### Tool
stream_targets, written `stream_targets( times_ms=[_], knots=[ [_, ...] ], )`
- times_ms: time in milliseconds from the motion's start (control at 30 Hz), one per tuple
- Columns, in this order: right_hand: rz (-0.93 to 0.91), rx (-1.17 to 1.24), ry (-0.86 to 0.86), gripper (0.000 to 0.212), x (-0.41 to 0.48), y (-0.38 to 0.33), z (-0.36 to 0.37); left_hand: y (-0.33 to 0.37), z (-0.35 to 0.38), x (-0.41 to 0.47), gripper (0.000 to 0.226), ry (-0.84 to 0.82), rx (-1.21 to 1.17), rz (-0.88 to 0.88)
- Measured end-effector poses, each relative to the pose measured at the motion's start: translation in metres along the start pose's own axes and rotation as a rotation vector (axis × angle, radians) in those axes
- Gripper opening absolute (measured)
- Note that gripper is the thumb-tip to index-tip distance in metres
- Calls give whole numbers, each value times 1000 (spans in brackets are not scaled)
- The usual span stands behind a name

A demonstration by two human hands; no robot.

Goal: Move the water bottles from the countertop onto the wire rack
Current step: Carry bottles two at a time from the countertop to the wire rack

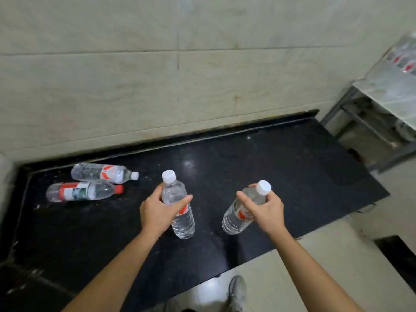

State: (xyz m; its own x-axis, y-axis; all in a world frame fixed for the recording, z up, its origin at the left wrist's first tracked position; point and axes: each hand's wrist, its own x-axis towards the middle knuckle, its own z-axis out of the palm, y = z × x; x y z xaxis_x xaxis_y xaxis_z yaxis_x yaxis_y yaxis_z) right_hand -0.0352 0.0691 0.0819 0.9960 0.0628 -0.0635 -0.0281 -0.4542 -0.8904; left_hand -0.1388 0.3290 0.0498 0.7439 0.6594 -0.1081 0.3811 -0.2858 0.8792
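Left hand [157,212] and right hand [265,210] each grip a clear plastic bottle over the black speckled worktop [270,165].
I note the left bottle [183,224] near upright, the right bottle [234,219] leaning, white caps uppermost. White-capped bottle [101,173] and red-capped bottle [83,191] lie sideways near the wall, caps pointing right; wire rack [387,91] far right.

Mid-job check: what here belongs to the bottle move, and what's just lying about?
Job: left hand holding left bottle; right hand holding right bottle; white-capped bottle and red-capped bottle lying on the countertop; wire rack.
Not part: shoe; tiled wall.
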Motion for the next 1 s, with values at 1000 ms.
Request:
stream_targets(
  times_ms=[1000],
  knots=[
    [75, 68, 675, 48, 46, 177, -562, 389, 479, -241, 53, -681, -250, 569]
  ],
)
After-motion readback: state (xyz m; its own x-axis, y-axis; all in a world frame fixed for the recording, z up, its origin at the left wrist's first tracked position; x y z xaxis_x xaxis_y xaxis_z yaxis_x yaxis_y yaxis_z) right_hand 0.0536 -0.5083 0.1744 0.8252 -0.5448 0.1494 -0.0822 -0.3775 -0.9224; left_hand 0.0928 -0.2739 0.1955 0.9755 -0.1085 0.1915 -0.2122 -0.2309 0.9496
